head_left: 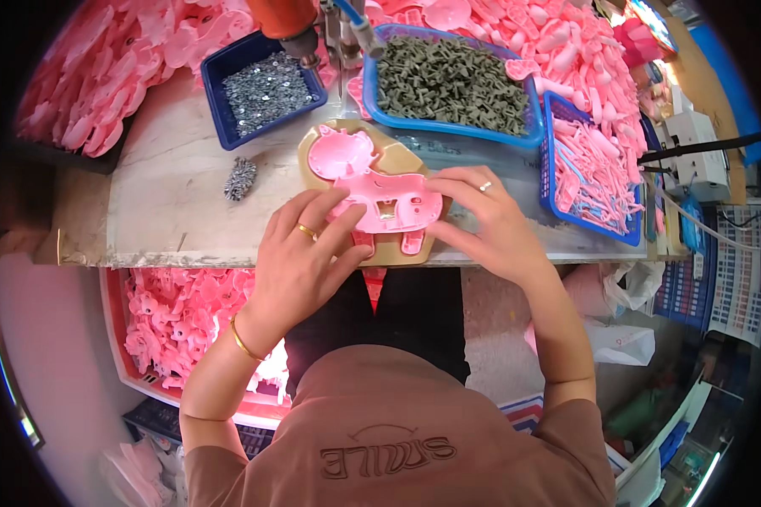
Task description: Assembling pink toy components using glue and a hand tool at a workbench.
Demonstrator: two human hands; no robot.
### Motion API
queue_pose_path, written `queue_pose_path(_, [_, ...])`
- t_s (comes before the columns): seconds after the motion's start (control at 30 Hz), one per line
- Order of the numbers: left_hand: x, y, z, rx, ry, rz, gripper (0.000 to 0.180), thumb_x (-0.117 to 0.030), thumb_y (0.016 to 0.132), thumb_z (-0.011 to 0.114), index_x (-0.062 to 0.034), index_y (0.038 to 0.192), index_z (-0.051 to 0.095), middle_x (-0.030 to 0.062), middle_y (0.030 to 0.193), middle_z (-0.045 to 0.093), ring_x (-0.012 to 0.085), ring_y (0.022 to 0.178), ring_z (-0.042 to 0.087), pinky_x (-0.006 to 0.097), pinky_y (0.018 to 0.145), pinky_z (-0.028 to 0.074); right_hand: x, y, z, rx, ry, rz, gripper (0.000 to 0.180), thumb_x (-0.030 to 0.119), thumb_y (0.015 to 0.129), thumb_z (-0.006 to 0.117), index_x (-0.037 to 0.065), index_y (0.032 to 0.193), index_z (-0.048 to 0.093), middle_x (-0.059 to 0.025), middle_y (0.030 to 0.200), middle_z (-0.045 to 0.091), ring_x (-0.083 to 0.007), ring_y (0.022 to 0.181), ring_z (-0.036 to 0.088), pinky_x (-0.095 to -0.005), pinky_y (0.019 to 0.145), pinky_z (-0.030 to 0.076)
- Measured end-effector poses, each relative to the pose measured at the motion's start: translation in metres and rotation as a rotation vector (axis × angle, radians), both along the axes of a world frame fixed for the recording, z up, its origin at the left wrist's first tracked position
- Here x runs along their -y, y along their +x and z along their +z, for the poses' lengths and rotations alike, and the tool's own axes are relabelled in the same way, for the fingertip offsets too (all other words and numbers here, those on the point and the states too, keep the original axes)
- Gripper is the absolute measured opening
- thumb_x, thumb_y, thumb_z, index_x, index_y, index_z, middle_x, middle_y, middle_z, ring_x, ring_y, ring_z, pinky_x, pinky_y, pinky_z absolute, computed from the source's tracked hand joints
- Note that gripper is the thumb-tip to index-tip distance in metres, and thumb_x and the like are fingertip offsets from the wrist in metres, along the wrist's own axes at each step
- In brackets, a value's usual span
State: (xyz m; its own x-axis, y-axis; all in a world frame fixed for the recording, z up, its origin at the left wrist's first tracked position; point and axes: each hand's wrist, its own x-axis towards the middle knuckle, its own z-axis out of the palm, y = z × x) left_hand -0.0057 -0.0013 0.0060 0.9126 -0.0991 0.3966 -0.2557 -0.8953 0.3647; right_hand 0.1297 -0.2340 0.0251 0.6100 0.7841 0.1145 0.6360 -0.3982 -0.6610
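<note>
A pink plastic animal-shaped toy shell half (389, 190) lies hollow side up in a tan holder (414, 156) near the table's front edge. My left hand (309, 245) is open, with its spread fingertips on the shell's lower left edge and by one leg. At the shell's right end, my right hand (486, 215) has thumb and fingers closed around the edge, one above and one below. A driver tool with an orange body (283, 17) and a thin metal bit hangs above the holder's far side.
Behind the holder stand a dark blue tray of small screws (216, 106) and a light blue tray of dark grey pieces (461, 138). A small screw pile (240, 179) lies left. A blue basket (588, 226) holds thin pink parts at right. Pink parts (558, 42) heap behind; a red crate (131, 363) sits below left.
</note>
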Motion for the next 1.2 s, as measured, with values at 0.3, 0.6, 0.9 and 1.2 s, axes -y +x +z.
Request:
queue_pose_path(0.3, [0.016, 0.031, -0.006, -0.05, 0.022, 0.006, 0.054, -0.031, 0.085, 0.071, -0.0076, 0.13, 0.055, 0.0126, 0.138, 0.05, 0.0363, 0.129, 0.043, 0.046, 0.106, 0.04, -0.006, -0.007, -0.001, 0.223, -0.009, -0.001, 0.044, 0.019, 0.077, 0.077, 0.008, 0.118, 0.065, -0.0067, 0.114, 0.063, -0.027, 0.105, 0.057, -0.0392, 0.09, 0.045])
queue_pose_path(0.6, [0.021, 0.035, -0.012, -0.072, 0.03, -0.016, 0.057, -0.027, 0.082, 0.072, -0.0048, 0.131, 0.055, 0.0125, 0.138, 0.051, 0.0326, 0.125, 0.047, 0.046, 0.106, 0.038, -0.009, -0.008, -0.003, 0.373, -0.141, -0.023, 0.043, 0.02, 0.078, 0.075, 0.01, 0.119, 0.065, -0.0033, 0.112, 0.064, -0.024, 0.1, 0.058, -0.0392, 0.085, 0.042])
queue_pose_path(0.9, [0.022, 0.033, -0.015, -0.11, -0.021, -0.001, 0.058, -0.028, 0.082, 0.072, -0.0052, 0.132, 0.054, 0.0128, 0.138, 0.051, 0.0324, 0.126, 0.047, 0.048, 0.11, 0.035, -0.04, 0.095, -0.008, 0.34, 0.078, -0.225, 0.022, 0.018, 0.085, 0.071, 0.009, 0.105, 0.07, -0.0098, 0.092, 0.068, -0.0279, 0.087, 0.066, -0.0369, 0.074, 0.053])
queue_pose_path(1.2, [0.024, 0.034, -0.017, -0.096, -0.017, -0.006, 0.057, -0.029, 0.082, 0.072, -0.0061, 0.132, 0.055, 0.0129, 0.138, 0.051, 0.0316, 0.127, 0.047, 0.048, 0.111, 0.034, -0.082, 0.134, -0.033, 0.397, 0.111, -0.333, 0.021, 0.017, 0.088, 0.064, 0.011, 0.107, 0.067, -0.0092, 0.093, 0.069, -0.0276, 0.083, 0.068, -0.0382, 0.074, 0.054])
